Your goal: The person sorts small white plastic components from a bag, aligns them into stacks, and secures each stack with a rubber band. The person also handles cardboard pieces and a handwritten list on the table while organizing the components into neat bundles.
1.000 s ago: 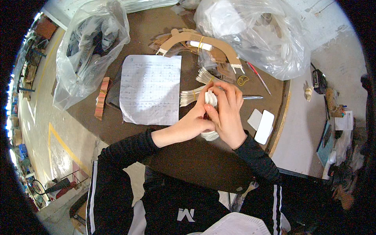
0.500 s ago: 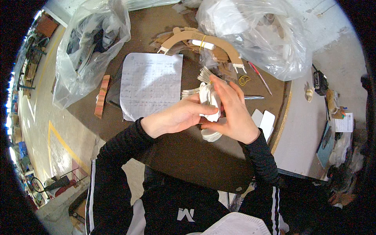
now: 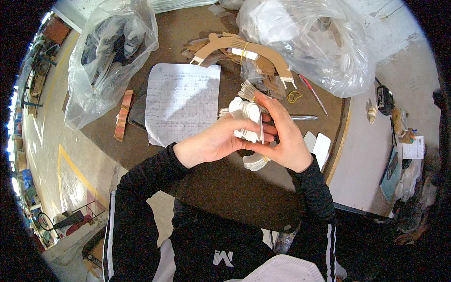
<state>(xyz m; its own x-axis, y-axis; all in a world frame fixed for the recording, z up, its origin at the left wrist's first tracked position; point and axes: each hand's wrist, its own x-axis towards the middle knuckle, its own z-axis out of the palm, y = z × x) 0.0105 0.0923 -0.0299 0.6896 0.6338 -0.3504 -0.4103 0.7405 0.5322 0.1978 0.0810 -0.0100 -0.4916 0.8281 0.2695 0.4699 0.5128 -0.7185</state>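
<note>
Here, the left hand (image 3: 216, 141) holds a loose bunch of white cards (image 3: 245, 110) over the table (image 3: 211, 197), not yet neat. Nearer the person, another pile (image 3: 255, 164) lies already stacked. The right hand (image 3: 289, 143) curves close beside; I cannot tell whether it grips.

White stripes (image 3: 109, 225) run down the black sleeves (image 3: 148, 171).

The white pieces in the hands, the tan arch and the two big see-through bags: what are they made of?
White pieces: probably matte paper or thin card, judging by their thin, flat edges.
Tan arch: likely cardboard, given its dull, plain brown face.
Left bag and right bag: apparently clear plastic film, glossy, with wrinkles and bright highlights.
</note>
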